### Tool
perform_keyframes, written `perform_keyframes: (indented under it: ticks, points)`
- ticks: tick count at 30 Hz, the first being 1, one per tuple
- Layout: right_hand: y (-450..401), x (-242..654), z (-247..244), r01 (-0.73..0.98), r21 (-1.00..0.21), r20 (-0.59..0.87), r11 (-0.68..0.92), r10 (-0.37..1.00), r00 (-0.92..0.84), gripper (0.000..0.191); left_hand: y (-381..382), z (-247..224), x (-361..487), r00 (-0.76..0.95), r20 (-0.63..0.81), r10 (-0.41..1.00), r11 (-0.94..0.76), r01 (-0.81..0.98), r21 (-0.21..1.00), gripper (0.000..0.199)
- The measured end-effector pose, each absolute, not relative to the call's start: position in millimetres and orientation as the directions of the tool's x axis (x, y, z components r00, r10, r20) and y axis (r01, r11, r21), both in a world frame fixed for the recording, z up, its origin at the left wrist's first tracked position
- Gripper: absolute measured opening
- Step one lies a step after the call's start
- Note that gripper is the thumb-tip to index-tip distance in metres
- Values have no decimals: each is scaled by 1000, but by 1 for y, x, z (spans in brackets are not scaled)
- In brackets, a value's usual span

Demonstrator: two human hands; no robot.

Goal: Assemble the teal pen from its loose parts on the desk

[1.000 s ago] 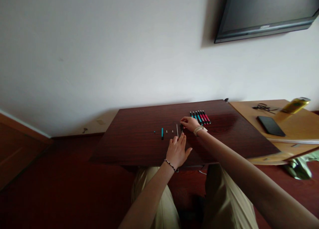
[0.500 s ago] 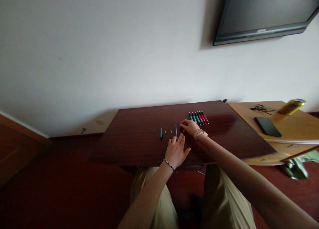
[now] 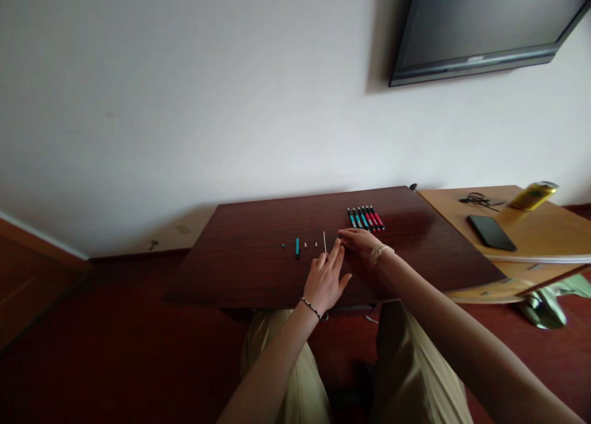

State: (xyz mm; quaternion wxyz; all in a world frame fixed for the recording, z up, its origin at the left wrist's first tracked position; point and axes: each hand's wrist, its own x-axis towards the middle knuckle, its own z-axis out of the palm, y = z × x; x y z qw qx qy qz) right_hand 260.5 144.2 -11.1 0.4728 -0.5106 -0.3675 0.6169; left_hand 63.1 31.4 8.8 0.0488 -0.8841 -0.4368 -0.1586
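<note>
Shown without a single legible word, number or sign. Marked along the lower bezel (image 3: 438, 71) of a black, flat-screen, wall-mounted television (image 3: 484, 18) with a small, pale, roughly rectangular logo (image 3: 475, 59), too blurred to read or to match to a brand.

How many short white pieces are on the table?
2: the left piece, beside the teal barrel, and the right piece, nearer the white rod. The left hand or right hand may hide more.

Head-worn view, from above the knees (image 3: 281, 344), facing forward and down, left hand (image 3: 324, 284) and right hand (image 3: 361, 240) fairly near, dark table (image 3: 258, 270) beneath, pale wall (image 3: 231, 104) beyond
</note>
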Motion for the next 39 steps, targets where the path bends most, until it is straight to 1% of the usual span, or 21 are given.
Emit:
perform_keyframes:
  ticks: [4, 7, 12, 17, 20, 22, 25, 28, 31, 34, 36, 39]
  points:
    - [131, 257, -10, -341, -854, -386, -394, 918, -94, 12, 31, 11, 63, 583, 322, 746, -629, 776, 50, 71]
    - [126, 254, -9, -401, -809, -414, -430, 901, -131, 14, 31, 14, 63, 594, 330, 734, -647, 759, 72, 71]
    - [122, 257, -5, -446, -794, -395, -413, 908, -139, 8, 28, 21, 62, 562, 388, 730, -650, 746, 145, 73]
    - [116, 260, -5, -417, -838, -344, -353, 934, -99, 6, 30, 13, 61, 477, 408, 778, -584, 789, 191, 63]
    - [113, 260, -11, -344, -889, -304, -301, 952, -47, 6, 35, 1, 61, 461, 399, 793, -570, 792, 217, 54]
    - [115, 261, -16, -275, -930, -261, -245, 965, 21, 6, 37, -4, 61, 455, 400, 795, -570, 786, 239, 48]
    - [124, 264, -20, -141, -979, -165, -146, 976, 140, 7, 38, -7, 60, 458, 414, 786, -586, 766, 265, 38]
    - [142, 269, -20, 14, -997, -76, -81, 978, 194, 9, 37, -7, 59, 473, 421, 774, -608, 742, 283, 31]
    - [163, 270, -19, 160, -985, -29, -59, 983, 184, 7, 35, -8, 57, 511, 410, 755, -639, 713, 289, 27]
    - [181, 267, -17, 283, -958, -10, -52, 989, 147, 5, 35, -9, 54, 537, 401, 743, -661, 682, 313, 29]
    - [189, 263, -16, 354, -934, 2, -41, 993, 118, 5, 38, -8, 53, 523, 395, 755, -650, 672, 355, 28]
    - [197, 256, -14, 440, -898, 25, -7, 997, 67, 5, 43, -6, 51, 478, 383, 790, -611, 655, 444, 21]
